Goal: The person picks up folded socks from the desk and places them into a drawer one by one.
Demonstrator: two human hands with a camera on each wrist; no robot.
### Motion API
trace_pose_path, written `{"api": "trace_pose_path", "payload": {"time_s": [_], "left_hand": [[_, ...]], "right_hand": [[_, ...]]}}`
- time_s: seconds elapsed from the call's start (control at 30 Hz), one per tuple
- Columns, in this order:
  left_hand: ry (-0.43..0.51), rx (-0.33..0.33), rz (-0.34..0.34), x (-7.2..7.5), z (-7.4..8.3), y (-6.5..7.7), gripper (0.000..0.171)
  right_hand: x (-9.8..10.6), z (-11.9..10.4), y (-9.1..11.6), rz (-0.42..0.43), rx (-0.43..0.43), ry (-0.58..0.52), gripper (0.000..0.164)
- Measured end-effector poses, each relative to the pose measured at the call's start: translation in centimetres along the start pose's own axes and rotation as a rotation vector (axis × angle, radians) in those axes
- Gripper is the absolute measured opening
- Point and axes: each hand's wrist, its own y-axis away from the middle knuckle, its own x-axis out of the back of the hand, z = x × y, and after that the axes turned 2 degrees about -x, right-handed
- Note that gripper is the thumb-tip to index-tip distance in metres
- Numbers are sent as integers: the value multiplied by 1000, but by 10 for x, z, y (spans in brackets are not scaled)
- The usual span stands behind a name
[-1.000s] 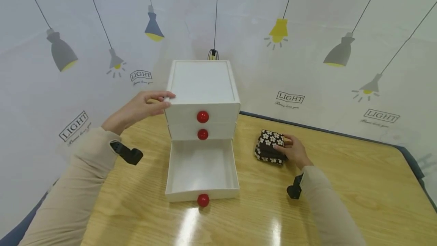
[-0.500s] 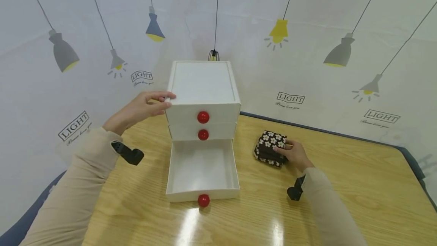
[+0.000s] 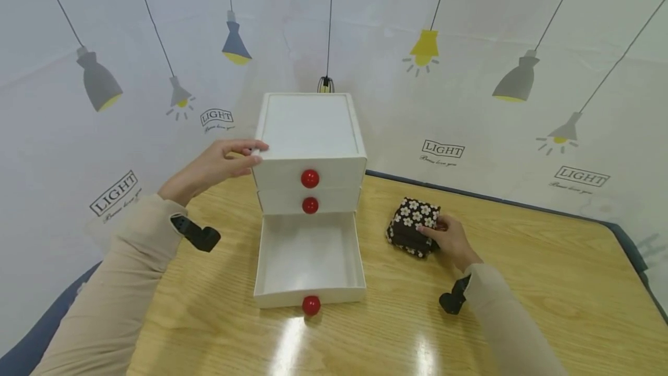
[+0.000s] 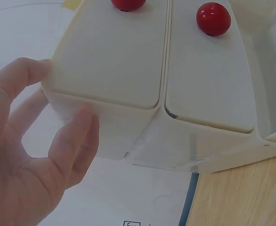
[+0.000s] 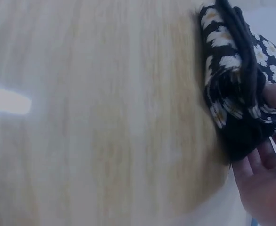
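Note:
A white drawer cabinet (image 3: 313, 126) with red ball knobs stands on the table, its bottom drawer (image 3: 308, 254) pulled out with nothing inside. My left hand (image 3: 209, 170) grips the cabinet's front left top corner. In the left wrist view, thumb and fingers (image 4: 72, 139) bend round that corner from different sides. Right of the drawer is a folded black cloth (image 3: 414, 219) with white flowers. My right hand (image 3: 451, 239) pinches its right edge, thumb on top and other fingers beneath. The right wrist view shows the cloth's (image 5: 237, 136) stacked folds and a plain dark band.
The wooden table (image 3: 548, 289) reaches to a dark blue edge at the back. Behind it hangs a pale sheet (image 3: 490, 22) printed with lamps and the word LIGHT. Two red knobs (image 3: 310, 179) sit on the upper drawers, and another (image 3: 311, 305) juts from the open drawer's front.
The right hand has shifted slightly toward me, and the flowered cloth has turned a little in its grip. The left hand, cabinet and open drawer stay as they were.

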Motion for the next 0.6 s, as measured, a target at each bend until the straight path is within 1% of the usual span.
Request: {"api": "trace_pose_path", "payload": {"time_s": [0.1,0.3,0.47,0.53,0.6], "left_hand": [[1,6,3,0,0,0,45],[10,10,7,0,-1,0,44],[22,3,1,0,-1,0,44],[24,3,2,0,-1,0,44],[22,1,-2,0,-1,0,44]], "right_hand": [[-1,-2,4,-2,-9,-58,52],[-1,-9,13,-36,-37,-220,53],[2,-16,26,-44,-62,-281,68],[2,-19,31,-44,-57,-295,66],[1,-23,37,-51,-43,-311,57]]}}
